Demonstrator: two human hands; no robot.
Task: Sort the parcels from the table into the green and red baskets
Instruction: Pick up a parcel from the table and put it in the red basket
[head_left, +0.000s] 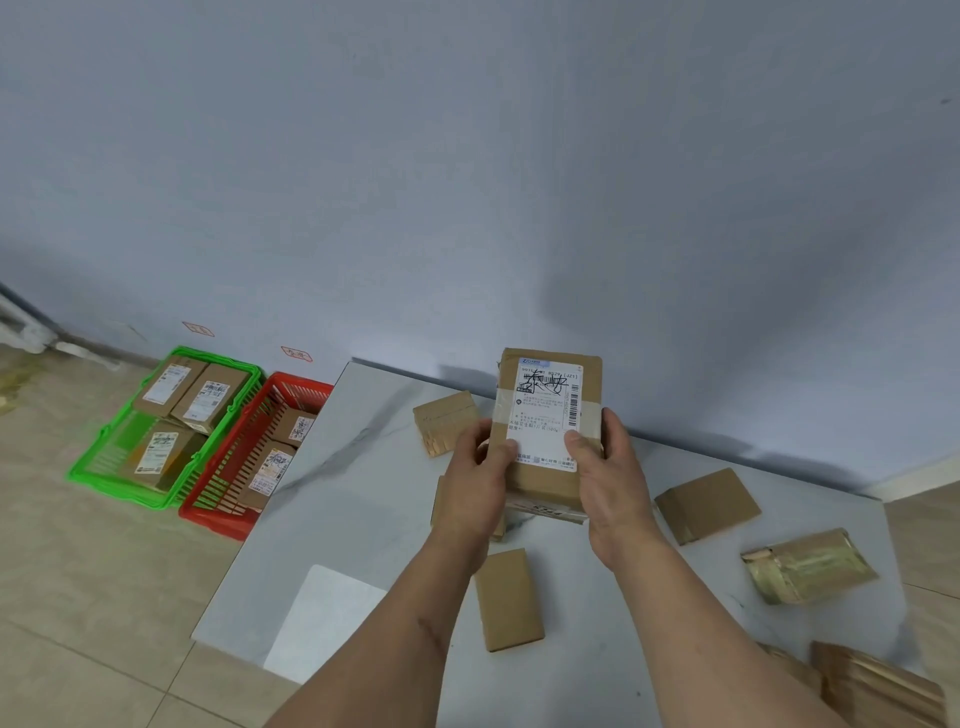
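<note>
Two hands are holding one parcel (549, 426) up above the counter (363, 499), and its long axis is running away from the person, label side facing up toward the camera. The left hand (475, 486) is gripping the parcel's left edge with its thumb lying over the label's lower corner; the right hand (613, 478) is gripping the right edge, its fingers (613, 431) curling round the side. Both are sitting at the parcel's near end, so the far end is projecting free.

The parcel is a brown cardboard box banded with clear tape, carrying a white label (545, 415) with a barcode and large handwritten characters in black.

From the parcel, the red basket (291, 387) is lying well to the left on the floor, just beside the counter's left edge, and the green basket (130, 488) is sitting touching it farther left; the left hand is the nearer one to both. Each basket is already holding labelled parcels. Several more brown parcels are lying on the counter around the held one.
</note>
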